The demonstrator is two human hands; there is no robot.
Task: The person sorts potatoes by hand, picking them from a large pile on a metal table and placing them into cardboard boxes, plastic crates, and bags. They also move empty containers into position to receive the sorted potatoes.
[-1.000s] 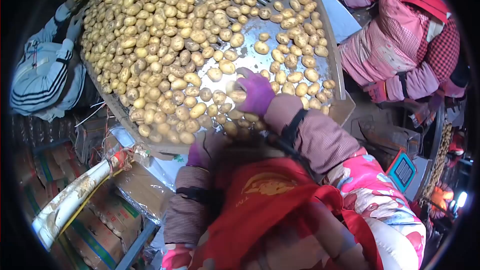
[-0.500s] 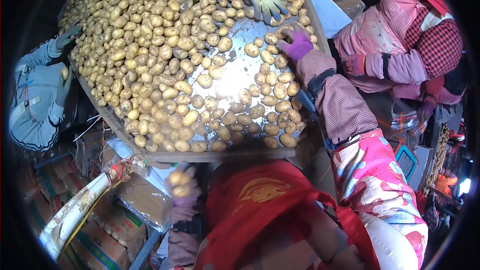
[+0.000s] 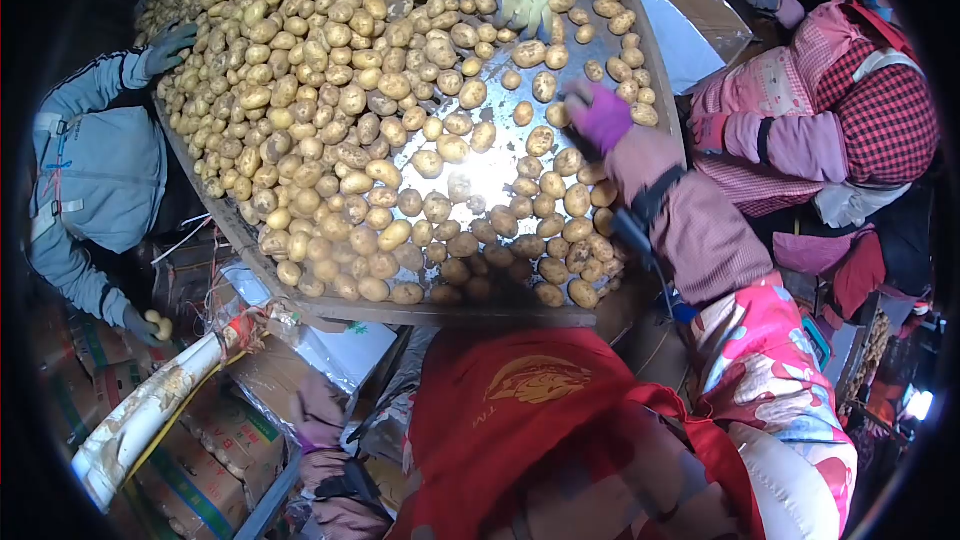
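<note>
A large heap of potatoes covers much of a metal-topped sorting table. My right hand, in a purple glove with greyish fingertips, hovers over the table's right part. Its fingers are loosely bent but look apart, close beside a potato, and I see nothing held in them. Below the table's front edge, my left hand is smeared by motion above an opened cardboard box. Its fingers cannot be made out, and no potato shows in it.
Across the table a co-worker's gloved hand reaches among potatoes. One person stands at the left, another at the right, each with potatoes in hand. A white pipe slants beside stacked cartons at lower left.
My left hand has dropped down and left; the potatoes seen in it are no longer visible there. My right hand has drawn slightly down from the potatoes at the right edge. The view has shifted slightly.
</note>
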